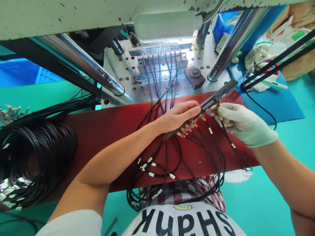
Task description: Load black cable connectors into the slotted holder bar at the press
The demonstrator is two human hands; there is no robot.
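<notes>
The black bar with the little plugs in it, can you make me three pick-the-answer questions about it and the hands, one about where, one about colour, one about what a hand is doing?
1. Where does the black bar lie?
A. over the red board
B. in the blue bin
C. on the coil of black cables

2. What colour is the glove on the right hand?
A. white
B. black
C. red

3. What is the left hand doing?
A. resting flat along the bar
B. hanging in the air, away from it
C. gripping the steel post

Answers: 1 A, the bar slants across the red board's far edge. 2 A, the right hand's glove is white, while the left hand is bare. 3 A, its fingers lie stretched along the bar, above the row of plugs.
</notes>
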